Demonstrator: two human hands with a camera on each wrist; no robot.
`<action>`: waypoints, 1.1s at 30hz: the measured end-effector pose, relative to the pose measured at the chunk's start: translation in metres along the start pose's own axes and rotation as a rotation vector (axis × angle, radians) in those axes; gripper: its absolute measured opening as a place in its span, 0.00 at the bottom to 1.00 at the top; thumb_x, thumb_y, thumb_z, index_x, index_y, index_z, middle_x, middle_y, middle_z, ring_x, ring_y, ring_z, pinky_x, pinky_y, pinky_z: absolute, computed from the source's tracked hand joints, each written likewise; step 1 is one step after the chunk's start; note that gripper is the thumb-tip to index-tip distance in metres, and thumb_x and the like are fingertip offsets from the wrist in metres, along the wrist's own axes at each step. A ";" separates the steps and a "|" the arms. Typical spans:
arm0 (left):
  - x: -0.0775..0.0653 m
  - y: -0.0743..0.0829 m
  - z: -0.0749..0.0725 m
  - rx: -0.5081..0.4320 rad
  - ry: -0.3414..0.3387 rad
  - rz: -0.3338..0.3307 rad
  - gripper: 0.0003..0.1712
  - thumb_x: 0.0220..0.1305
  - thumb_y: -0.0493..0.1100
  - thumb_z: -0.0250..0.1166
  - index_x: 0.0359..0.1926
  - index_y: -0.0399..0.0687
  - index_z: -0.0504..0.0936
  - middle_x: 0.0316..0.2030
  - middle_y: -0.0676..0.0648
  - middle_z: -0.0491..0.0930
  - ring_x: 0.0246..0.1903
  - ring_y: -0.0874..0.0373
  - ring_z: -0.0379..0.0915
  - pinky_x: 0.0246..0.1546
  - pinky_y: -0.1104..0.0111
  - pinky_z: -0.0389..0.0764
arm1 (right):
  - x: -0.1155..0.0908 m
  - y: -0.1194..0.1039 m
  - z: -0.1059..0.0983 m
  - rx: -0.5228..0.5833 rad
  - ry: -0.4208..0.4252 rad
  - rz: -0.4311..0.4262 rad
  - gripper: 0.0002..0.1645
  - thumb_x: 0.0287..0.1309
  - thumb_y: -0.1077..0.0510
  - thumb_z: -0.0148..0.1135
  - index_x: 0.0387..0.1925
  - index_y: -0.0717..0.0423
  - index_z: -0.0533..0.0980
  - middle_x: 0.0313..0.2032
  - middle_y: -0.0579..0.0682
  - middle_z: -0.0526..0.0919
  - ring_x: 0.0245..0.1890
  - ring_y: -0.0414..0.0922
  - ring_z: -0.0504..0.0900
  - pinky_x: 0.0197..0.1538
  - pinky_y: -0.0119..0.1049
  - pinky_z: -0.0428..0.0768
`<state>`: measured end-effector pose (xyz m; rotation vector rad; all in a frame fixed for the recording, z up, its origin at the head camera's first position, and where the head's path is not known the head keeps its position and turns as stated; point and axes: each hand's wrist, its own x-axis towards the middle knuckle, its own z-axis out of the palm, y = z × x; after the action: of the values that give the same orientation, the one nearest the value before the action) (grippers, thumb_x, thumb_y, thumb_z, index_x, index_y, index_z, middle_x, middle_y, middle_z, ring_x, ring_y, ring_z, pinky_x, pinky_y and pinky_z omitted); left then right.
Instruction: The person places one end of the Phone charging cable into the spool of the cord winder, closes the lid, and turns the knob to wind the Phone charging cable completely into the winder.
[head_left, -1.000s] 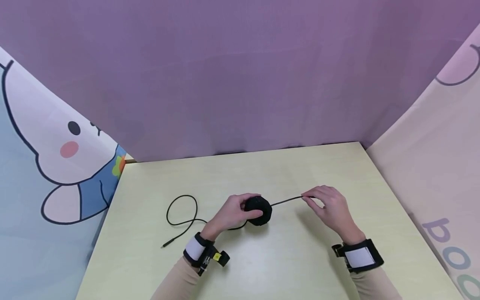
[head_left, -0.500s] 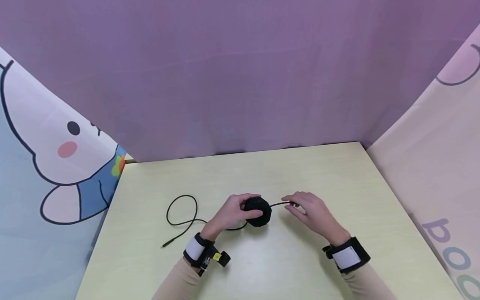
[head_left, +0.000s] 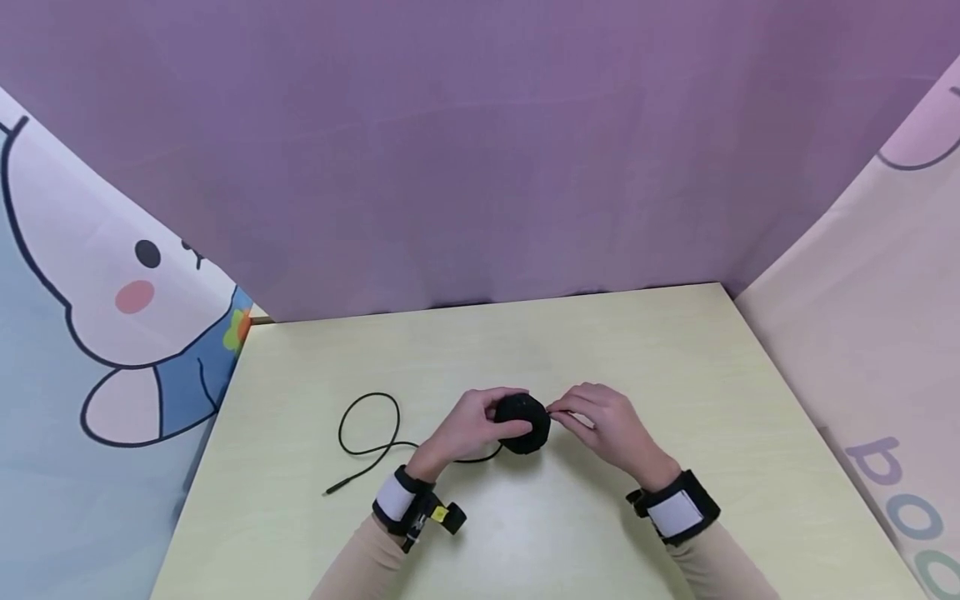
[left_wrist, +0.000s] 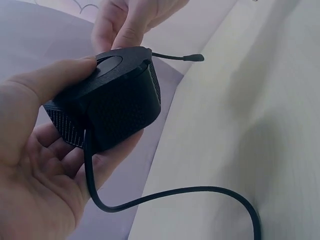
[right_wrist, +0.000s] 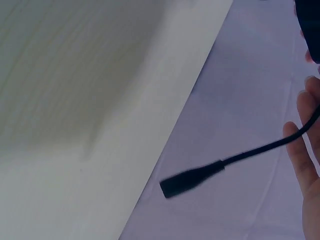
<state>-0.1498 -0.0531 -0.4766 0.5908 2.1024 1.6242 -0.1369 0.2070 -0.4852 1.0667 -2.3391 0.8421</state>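
My left hand [head_left: 468, 427] holds a black octagonal case [head_left: 538, 435], thumb on its top and fingers beneath, just above the table. In the left wrist view the case [left_wrist: 125, 112] has textured sides. From its near side a thin black cable [left_wrist: 172, 191] runs down, looping to a plug [head_left: 337, 485] at left. Beside the opposite side, my right hand [head_left: 611, 425] pinches a short cable with thumb and fingertips. That cable's end piece [right_wrist: 190, 181] hangs free in the right wrist view. The exact pinch point is partly hidden.
The pale tabletop [head_left: 487, 354] ends at a purple cloth backdrop [head_left: 480, 183]. Printed cloth stands on both sides, with a cartoon animal [head_left: 150, 300] at left. Black bands with small cameras wrap both wrists, the left band [head_left: 397, 498] and right band [head_left: 678, 508].
My right hand has moved left from well apart to right beside the case, and the span of cable between them has shrunk. My left hand has shifted slightly right with the case.
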 end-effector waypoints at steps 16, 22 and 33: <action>0.001 0.003 0.000 0.069 0.021 0.035 0.31 0.66 0.47 0.73 0.66 0.40 0.78 0.53 0.42 0.86 0.43 0.60 0.86 0.43 0.72 0.84 | -0.002 0.003 -0.015 -0.050 0.033 0.041 0.07 0.55 0.59 0.77 0.37 0.49 0.88 0.34 0.40 0.89 0.35 0.39 0.86 0.41 0.39 0.83; -0.005 0.003 -0.006 0.070 0.047 0.005 0.31 0.66 0.47 0.74 0.67 0.43 0.79 0.53 0.43 0.86 0.45 0.58 0.86 0.44 0.71 0.84 | -0.009 0.011 -0.023 -0.058 0.070 0.082 0.05 0.56 0.60 0.77 0.36 0.52 0.88 0.32 0.41 0.89 0.34 0.40 0.85 0.39 0.38 0.82; -0.006 0.000 -0.009 0.046 0.044 0.011 0.31 0.66 0.45 0.73 0.67 0.40 0.78 0.53 0.41 0.86 0.45 0.57 0.86 0.44 0.72 0.84 | -0.017 0.019 -0.028 -0.069 0.088 0.108 0.09 0.51 0.64 0.78 0.35 0.50 0.89 0.32 0.40 0.88 0.33 0.39 0.85 0.39 0.35 0.81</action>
<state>-0.1498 -0.0635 -0.4743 0.5873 2.1775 1.6120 -0.1380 0.2448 -0.4820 0.8641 -2.3511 0.8234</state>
